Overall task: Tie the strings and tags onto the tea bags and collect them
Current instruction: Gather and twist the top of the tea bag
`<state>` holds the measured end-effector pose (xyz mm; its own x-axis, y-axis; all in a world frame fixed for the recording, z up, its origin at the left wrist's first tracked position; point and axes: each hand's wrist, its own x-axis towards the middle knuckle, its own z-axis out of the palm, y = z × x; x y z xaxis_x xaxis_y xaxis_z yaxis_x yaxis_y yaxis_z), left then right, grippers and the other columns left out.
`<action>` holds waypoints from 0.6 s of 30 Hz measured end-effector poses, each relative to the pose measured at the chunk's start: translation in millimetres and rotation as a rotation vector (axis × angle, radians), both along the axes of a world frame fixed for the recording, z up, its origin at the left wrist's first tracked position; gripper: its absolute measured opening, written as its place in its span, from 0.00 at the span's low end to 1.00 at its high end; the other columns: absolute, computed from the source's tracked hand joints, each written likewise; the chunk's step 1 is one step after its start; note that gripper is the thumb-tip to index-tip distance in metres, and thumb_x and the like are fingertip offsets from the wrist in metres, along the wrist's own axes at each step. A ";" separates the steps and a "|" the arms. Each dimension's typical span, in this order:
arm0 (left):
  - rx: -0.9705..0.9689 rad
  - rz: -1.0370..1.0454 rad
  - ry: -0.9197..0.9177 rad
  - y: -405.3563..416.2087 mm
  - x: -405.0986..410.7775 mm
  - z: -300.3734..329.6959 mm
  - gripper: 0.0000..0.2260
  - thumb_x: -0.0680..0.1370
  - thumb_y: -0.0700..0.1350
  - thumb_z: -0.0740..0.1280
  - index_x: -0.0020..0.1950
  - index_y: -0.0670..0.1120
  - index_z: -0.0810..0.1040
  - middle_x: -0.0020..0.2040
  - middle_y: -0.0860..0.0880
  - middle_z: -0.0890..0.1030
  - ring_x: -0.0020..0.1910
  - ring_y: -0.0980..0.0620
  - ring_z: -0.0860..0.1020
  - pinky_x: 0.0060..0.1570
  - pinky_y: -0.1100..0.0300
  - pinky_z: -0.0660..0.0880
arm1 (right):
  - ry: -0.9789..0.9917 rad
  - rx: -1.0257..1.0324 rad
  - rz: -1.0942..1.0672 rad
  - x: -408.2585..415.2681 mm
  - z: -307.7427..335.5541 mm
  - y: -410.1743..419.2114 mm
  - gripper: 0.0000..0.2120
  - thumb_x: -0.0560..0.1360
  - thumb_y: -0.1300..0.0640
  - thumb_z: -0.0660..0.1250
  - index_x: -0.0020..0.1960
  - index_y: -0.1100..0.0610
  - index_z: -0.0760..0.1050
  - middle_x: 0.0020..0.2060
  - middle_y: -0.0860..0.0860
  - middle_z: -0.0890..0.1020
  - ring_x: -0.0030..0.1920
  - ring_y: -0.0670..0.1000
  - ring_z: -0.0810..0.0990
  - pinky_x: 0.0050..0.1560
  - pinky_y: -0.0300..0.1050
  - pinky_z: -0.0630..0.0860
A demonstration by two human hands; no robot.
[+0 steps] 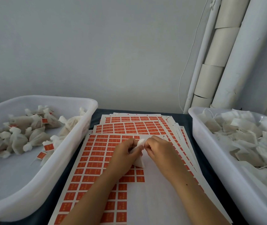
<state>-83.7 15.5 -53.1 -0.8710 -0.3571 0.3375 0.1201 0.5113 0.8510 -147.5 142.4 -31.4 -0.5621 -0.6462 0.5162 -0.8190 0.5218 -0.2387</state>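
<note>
- A person's left hand (126, 151) and right hand (155, 147) met over the middle of the table, both pinched on one small white mesh tea bag (139, 157) held just above the top sheet.
- The left fingers curled round the bag's gathered neck, while the right fingertips nipped something at the neck, probably the string, though the thread itself was too fine to make out.
- Judged from the pose, the step in hand was knotting the neck shut. It would go best with the gather kept tight in the left pinch, the loop drawn snug rather than yanked, and the bag's soft body left unsqueezed.
- The bag looked pale, thin and limp, its puckered top poking up between the two hands and its fuller end hanging towards the near side.
- Beneath lay fanned white sheets of orange-red rectangular tag stickers (97, 159), the top sheet's right part already bare.
- A white plastic tub on the left (84, 127) held tied bags, several carrying orange tags.
- A white plastic tub on the right (199, 140) was heaped with flat, untied bags and loose strings.
</note>
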 end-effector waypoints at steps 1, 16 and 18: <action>0.008 0.017 0.012 -0.4 0.1 -0.2 0.06 0.78 0.46 0.65 0.41 0.51 0.76 0.34 0.56 0.77 0.32 0.64 0.76 0.32 0.74 0.71 | -0.007 0.007 -0.008 0.6 -0.5 -0.1 0.12 0.76 0.54 0.66 0.57 0.56 0.77 0.54 0.50 0.81 0.51 0.48 0.80 0.51 0.26 0.65; 0.164 0.109 0.121 3.8 -0.5 7.0 0.06 0.77 0.47 0.67 0.40 0.47 0.78 0.33 0.52 0.78 0.30 0.61 0.75 0.31 0.74 0.72 | -0.236 -0.313 -0.176 8.2 -2.4 -5.1 0.14 0.70 0.55 0.72 0.36 0.46 0.66 0.27 0.35 0.69 0.26 0.42 0.73 0.24 0.24 0.66; 0.186 0.114 0.125 4.0 0.3 8.2 0.06 0.77 0.47 0.67 0.40 0.49 0.77 0.33 0.52 0.78 0.30 0.61 0.76 0.31 0.73 0.72 | -0.251 -0.346 -0.183 7.8 -3.4 -5.8 0.15 0.70 0.55 0.72 0.35 0.46 0.66 0.27 0.35 0.69 0.26 0.42 0.73 0.24 0.24 0.66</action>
